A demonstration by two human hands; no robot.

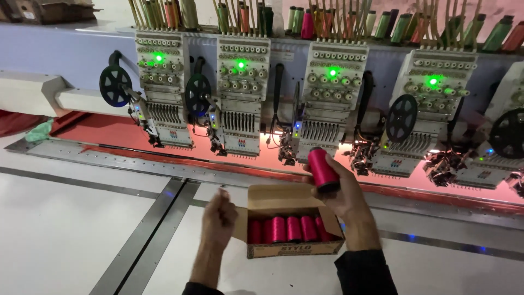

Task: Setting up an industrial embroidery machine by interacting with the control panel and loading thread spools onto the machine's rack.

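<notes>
My right hand [343, 192] holds a pink thread spool [322, 168] lifted above an open cardboard box [295, 248]. Inside the box lie several more pink and red thread spools [286, 229] in a row. My left hand [219, 218] is at the box's left side, fingers curled loosely, next to the left flap; whether it touches the flap I cannot tell. The box rests on the white machine table [65, 229].
A row of embroidery machine heads [239, 93] with green lights [332, 72] runs across the back, over red fabric [109, 131]. Thread cones [305, 22] stand on top. Metal rails [147, 235] cross the table. A green cloth [39, 131] lies far left.
</notes>
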